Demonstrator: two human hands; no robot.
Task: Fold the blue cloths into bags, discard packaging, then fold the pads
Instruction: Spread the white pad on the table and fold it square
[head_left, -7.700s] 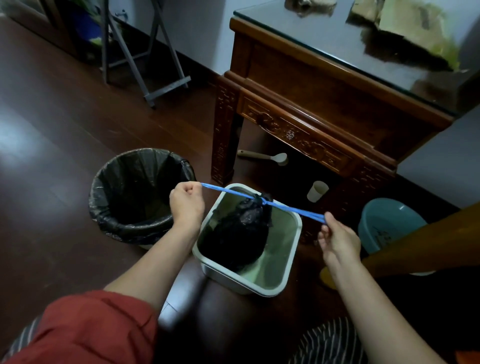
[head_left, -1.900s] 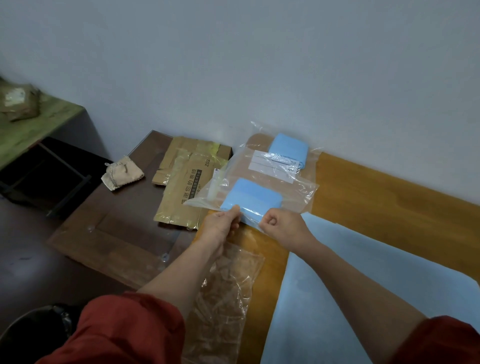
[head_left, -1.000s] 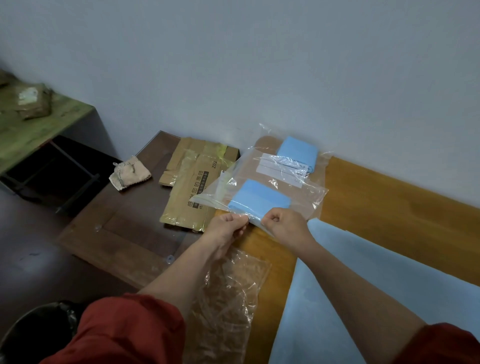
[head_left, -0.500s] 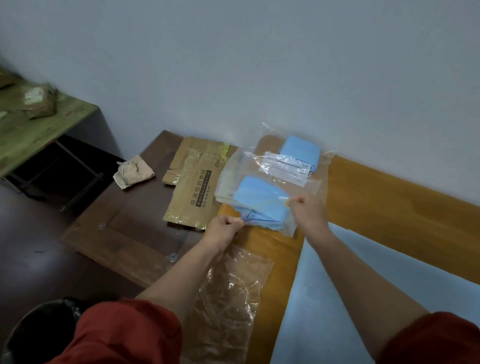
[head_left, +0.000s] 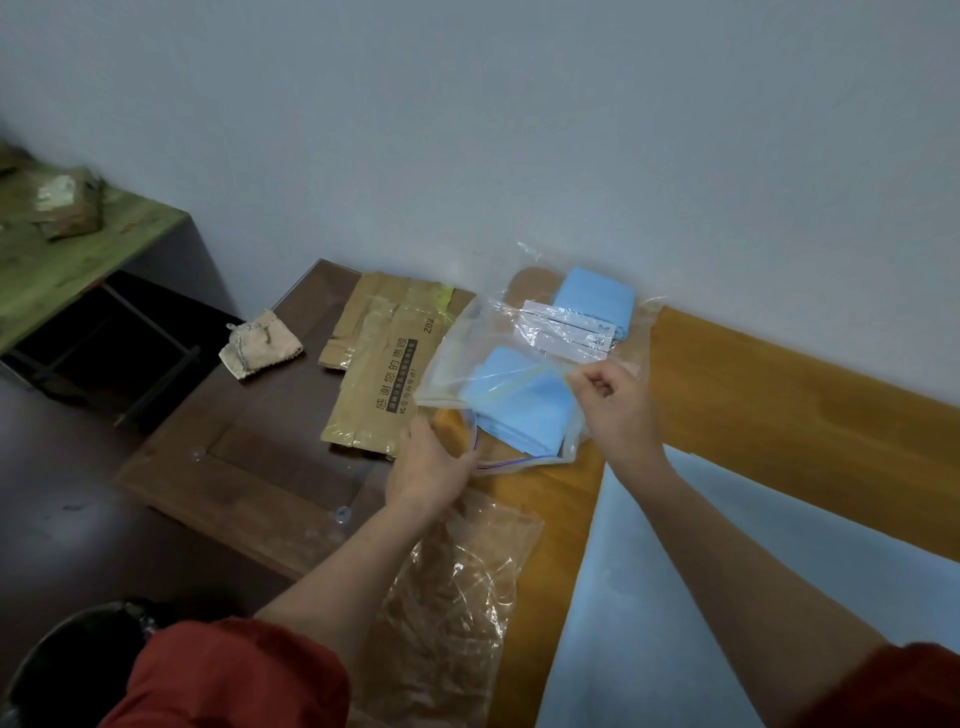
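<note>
A clear zip bag holds a folded blue cloth. My right hand pinches the upper lip of the bag's mouth and lifts it. My left hand grips the lower lip near the purple zip line, so the mouth gapes. Behind it a second clear bag with a white label lies against the wall with another folded blue cloth inside. A large blue pad is spread on the orange wooden top at the lower right.
Crumpled clear packaging lies under my left forearm. Brown paper envelopes and a beige rag sit on the dark glass-topped table. A black-lined bin stands at the lower left, a green table farther left.
Since the bin scene I face the table. In the last second my hands moved apart, the right rising and the left dropping, so the bag's mouth has been pulled open.
</note>
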